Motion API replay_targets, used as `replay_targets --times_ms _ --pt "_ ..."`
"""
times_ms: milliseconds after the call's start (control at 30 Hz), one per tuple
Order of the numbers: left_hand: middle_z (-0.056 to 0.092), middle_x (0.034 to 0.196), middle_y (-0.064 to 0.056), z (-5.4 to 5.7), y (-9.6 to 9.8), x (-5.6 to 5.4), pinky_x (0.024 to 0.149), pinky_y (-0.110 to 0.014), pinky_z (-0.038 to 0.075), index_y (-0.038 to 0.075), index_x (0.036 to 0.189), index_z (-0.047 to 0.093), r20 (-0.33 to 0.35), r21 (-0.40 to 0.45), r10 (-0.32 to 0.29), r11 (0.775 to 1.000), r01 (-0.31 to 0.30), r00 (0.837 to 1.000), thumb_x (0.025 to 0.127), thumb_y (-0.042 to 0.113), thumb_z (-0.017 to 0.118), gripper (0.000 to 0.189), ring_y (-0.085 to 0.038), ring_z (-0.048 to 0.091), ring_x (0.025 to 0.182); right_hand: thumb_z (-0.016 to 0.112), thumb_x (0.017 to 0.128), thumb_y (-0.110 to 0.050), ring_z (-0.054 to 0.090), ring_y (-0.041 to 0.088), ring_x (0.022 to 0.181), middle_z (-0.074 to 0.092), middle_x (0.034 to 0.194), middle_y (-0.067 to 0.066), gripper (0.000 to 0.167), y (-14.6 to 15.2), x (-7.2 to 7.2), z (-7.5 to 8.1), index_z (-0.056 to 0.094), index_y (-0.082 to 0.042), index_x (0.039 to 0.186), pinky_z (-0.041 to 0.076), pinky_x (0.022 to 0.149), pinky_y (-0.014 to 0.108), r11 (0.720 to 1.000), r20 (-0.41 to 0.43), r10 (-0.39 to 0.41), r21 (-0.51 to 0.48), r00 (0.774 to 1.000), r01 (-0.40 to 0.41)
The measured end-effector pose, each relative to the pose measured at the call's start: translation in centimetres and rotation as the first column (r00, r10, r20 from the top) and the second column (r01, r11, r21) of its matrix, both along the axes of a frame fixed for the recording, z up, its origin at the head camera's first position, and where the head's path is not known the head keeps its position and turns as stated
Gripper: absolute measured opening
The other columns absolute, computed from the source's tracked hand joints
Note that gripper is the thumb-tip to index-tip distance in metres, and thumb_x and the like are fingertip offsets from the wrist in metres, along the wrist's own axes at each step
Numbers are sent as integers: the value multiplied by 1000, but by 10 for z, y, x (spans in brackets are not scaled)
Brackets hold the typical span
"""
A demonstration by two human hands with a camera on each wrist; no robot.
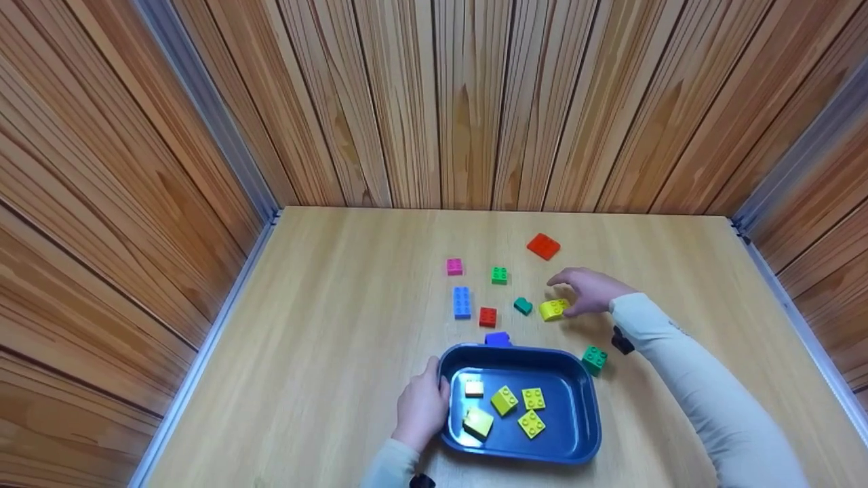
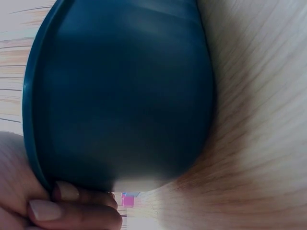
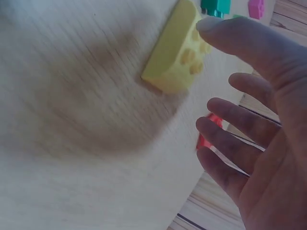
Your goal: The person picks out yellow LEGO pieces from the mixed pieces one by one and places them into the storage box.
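A dark blue tray point(image 1: 587, 420) stands near the front of the table with several yellow bricks point(image 1: 504, 400) inside. My left hand point(image 1: 422, 404) grips its left rim; the left wrist view shows fingers point(image 2: 72, 213) bent at the edge of the tray point(image 2: 120, 96). My right hand point(image 1: 591, 290) is over the table behind the tray, beside a yellow brick point(image 1: 553, 310) with a curved side. In the right wrist view the thumb overlaps that yellow brick point(image 3: 175, 52), while the other fingers point(image 3: 240, 115) spread apart, holding nothing.
Behind the tray lie a red brick point(image 1: 487, 316), a blue brick point(image 1: 462, 303), a pink brick point(image 1: 454, 266), green bricks point(image 1: 499, 275) and a larger red brick point(image 1: 543, 246). A purple-blue brick point(image 1: 498, 339) sits at the tray's far rim, a green brick point(image 1: 595, 360) by its right corner. Wooden walls point(image 1: 468, 102) enclose the table.
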State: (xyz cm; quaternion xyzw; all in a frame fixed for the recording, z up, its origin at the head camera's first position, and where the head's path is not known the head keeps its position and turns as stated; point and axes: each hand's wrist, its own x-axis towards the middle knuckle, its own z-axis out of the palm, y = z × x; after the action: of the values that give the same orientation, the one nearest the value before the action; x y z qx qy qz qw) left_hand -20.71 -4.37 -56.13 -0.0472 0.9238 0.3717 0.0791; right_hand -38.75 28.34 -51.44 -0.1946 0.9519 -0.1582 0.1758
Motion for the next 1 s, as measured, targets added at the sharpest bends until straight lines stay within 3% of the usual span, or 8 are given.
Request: replay_targets --times_ms 333,600,1000 --pt "57 130 -17 1 -1 -1 94 -44 48 3 142 43 -15 -5 -5 1000 5 1000 98 21 54 49 -30 57 116 85 71 -13 57 26 102 60 118 7 58 -10 -1 -13 63 -14 125 48 93 50 997 10 56 54 998 -57" --pt "59 128 -18 -2 0 -1 92 -44 49 3 141 44 -25 -33 -9 999 9 1000 98 21 54 48 -30 59 113 85 70 -12 56 25 99 58 114 4 56 -14 1 -19 65 -18 122 48 92 50 991 -15 92 97 996 -90" --pt "58 128 -18 -2 -1 -1 93 -45 48 3 141 44 -19 -20 -1 1000 1 1000 98 22 54 48 -30 58 114 81 74 -5 56 23 97 59 109 -2 47 -15 5 -25 69 -22 116 48 93 50 995 -42 57 83 997 -53"
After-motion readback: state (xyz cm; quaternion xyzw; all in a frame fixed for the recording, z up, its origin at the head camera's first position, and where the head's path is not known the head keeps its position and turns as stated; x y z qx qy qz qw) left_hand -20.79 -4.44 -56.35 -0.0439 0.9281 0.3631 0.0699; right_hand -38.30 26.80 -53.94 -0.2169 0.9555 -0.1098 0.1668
